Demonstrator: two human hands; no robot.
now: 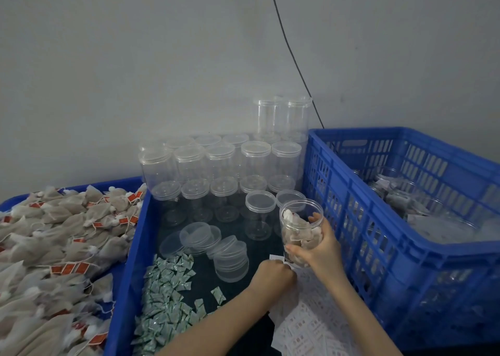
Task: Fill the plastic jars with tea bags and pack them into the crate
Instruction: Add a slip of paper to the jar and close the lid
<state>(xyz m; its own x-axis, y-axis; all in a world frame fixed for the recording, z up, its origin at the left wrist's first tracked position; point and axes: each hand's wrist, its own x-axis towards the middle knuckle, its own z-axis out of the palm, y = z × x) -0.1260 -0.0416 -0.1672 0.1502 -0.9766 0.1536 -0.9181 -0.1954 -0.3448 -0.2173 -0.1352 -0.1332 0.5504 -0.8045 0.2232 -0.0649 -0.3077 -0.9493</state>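
Open tea-bag-filled jar beside blue crate

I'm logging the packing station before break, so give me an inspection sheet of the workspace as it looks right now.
Surface: dark bench top between blue bins.
Job's things: open jar partly filled with tea bags; empty lidded jars stacked by the wall; loose lids; tea bag pile in the left bin; blue crate on the right, holding filled jars.
Clutter: green sachets; printed label sheets.
Grippers: right hand grips the jar; left hand pinches a small white slip at the jar's base.
Cables: black cable running down the wall.
Surroundings: plain grey wall.
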